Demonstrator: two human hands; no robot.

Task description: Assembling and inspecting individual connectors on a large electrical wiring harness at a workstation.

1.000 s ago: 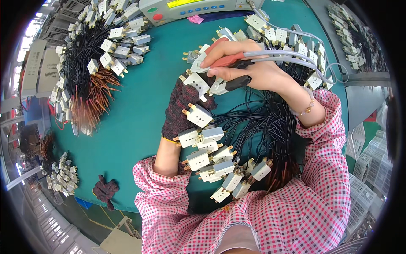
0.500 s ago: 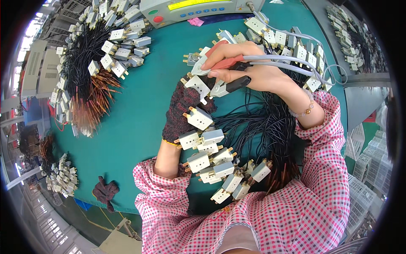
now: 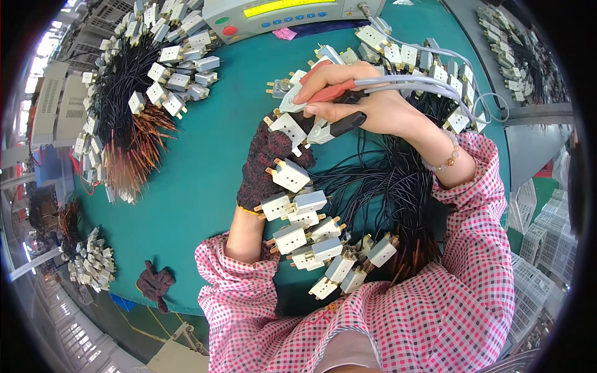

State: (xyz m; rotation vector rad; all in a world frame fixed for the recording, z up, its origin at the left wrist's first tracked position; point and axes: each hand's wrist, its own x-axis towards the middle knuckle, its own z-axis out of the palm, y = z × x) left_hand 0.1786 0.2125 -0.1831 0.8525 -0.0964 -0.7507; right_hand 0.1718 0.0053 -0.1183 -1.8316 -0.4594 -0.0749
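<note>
My left hand (image 3: 263, 163), in a dark knitted glove, grips a small white block with brass tabs (image 3: 288, 129). My bare right hand (image 3: 367, 102) is closed around a red-handled test clip (image 3: 329, 93) and a black-handled test clip (image 3: 344, 125), both on grey cables. The red clip's pale jaws sit at the upper tab of the held block; the black clip's jaws are by its lower right end. Whether metal touches metal is too small to tell. More white and grey blocks (image 3: 291, 239) lie below my gloved hand, their black wires (image 3: 392, 177) bundled to the right.
A grey meter (image 3: 289, 22) with a yellow display stands at the far edge of the green table (image 3: 205, 155). Another heap of wired blocks (image 3: 158, 74) lies at left, and more blocks (image 3: 407, 56) beyond my right hand. A loose dark glove (image 3: 155, 285) rests near the front left edge.
</note>
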